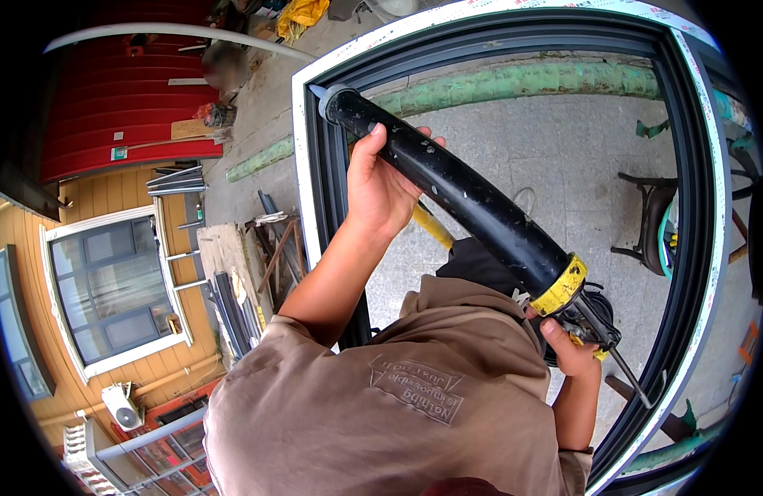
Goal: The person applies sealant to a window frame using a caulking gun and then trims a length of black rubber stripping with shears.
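A long black caulking gun (464, 194) with a yellow collar runs slantwise across the view. Its pale nozzle (318, 91) lies at the upper left inner corner of a dark window frame (694, 207) edged with white film; whether the tip touches the frame I cannot tell. Under the barrel, near its front end, my left hand (381, 186) supports it with the thumb on top. My right hand (573, 349) is closed around the handle behind the collar, its fingers partly hidden. A metal plunger rod (629, 372) sticks out from the back of the gun.
Through the frame show a green wrapped pipe (530, 85) and a dark chair (650, 219) on grey paving. To the left stand boards and metal profiles (232, 306) by a yellow wall with a window (117, 285). A yellow bag (301, 16) lies at the top.
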Tool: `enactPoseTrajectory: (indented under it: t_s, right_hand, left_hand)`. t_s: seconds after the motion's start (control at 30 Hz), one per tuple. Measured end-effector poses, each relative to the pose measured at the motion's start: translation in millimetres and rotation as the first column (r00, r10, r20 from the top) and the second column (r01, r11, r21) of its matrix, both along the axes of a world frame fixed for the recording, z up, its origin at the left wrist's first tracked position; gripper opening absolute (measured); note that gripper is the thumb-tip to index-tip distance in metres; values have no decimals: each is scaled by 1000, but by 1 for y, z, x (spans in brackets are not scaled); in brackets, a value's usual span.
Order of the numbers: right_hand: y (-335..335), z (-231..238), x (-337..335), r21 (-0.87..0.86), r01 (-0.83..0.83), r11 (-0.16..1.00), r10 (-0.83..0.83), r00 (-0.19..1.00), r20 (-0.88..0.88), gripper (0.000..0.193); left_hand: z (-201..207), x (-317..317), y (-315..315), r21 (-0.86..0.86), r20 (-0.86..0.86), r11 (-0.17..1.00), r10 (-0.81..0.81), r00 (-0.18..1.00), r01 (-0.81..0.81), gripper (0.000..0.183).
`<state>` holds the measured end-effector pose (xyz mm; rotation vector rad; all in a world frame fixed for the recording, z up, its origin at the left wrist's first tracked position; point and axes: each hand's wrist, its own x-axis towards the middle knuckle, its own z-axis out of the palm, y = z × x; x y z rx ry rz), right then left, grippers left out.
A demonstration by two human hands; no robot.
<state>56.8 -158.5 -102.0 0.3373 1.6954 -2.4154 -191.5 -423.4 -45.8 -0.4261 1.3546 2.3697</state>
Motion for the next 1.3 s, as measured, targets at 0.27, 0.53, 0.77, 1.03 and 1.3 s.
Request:
enactPoseTrajectory:
  t_s: [0.27,0.53,0.77,1.03,1.3]
  right_hand:
    - [-11,68,9,-132,118,984,-106,990,97,43]
    - [-9,104,-1,-81,65,995,-70,996,-59,36]
    - [-13,94,9,-108,42,993,-34,996,80,33]
    - [-15,-14,14,-289,0,957,16,998,54,33]
    - [-28,-66,-1,-448,-50,893,66,998,18,31]
  left_hand:
    - [17,-7,0,19,-3,1000,12,1000,-12,52]
    - [35,-6,1,192,0,981,29,1000,-28,56]
    - [12,-4,-7,116,15,993,-19,1000,17,53]
    - [-5,-4,-6,-130,15,985,-109,994,110,54]
    - [-21,-7,-7,-177,27,973,-148,989,150,44]
